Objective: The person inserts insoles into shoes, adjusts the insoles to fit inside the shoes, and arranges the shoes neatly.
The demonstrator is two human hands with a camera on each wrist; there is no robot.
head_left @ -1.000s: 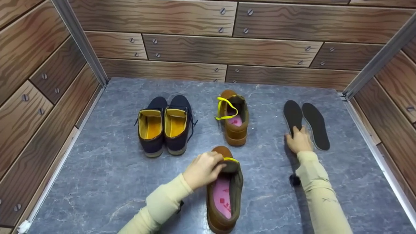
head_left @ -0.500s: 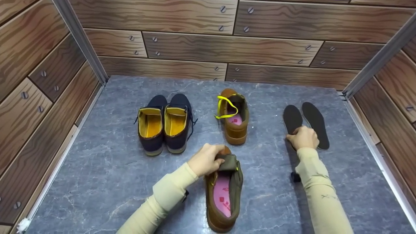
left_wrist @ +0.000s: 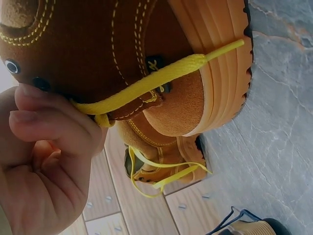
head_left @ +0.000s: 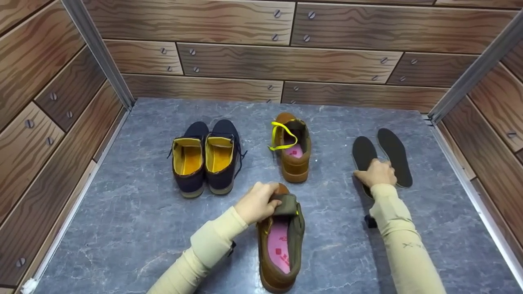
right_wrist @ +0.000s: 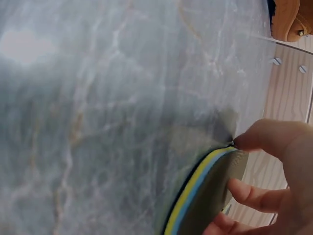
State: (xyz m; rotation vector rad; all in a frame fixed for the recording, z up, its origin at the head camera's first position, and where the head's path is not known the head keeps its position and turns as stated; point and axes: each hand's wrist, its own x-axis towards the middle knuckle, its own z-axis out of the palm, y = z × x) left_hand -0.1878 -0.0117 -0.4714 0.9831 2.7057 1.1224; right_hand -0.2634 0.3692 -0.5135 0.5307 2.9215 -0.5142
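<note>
At the front middle of the head view stands a brown shoe [head_left: 278, 281] with a yellow lace and a pink inner sole [head_left: 279, 245]. My left hand [head_left: 256, 204] pinches its dark green tongue [head_left: 287, 204], pulled up and back from the opening. Off to the right, my right hand [head_left: 378, 173] grips a black insole [head_left: 363, 151] by its near part. In the right wrist view, thumb and fingers hold this insole across its width, and its edge [right_wrist: 195, 188] shows yellow and blue layers. A matching black insole [head_left: 395, 157] lies just right of that hand.
The other brown shoe [head_left: 296, 167] stands farther back, its yellow lace [head_left: 284, 134] loose over the opening. Left of it sits a pair of navy shoes [head_left: 190, 188] with yellow linings. Wood-patterned walls [head_left: 229, 61] bound the grey marbled surface [head_left: 135, 228] at back and sides.
My left hand has drawn the tongue up and back out of the shoe's opening. My right hand has taken hold of the left insole, which has slid a little toward me.
</note>
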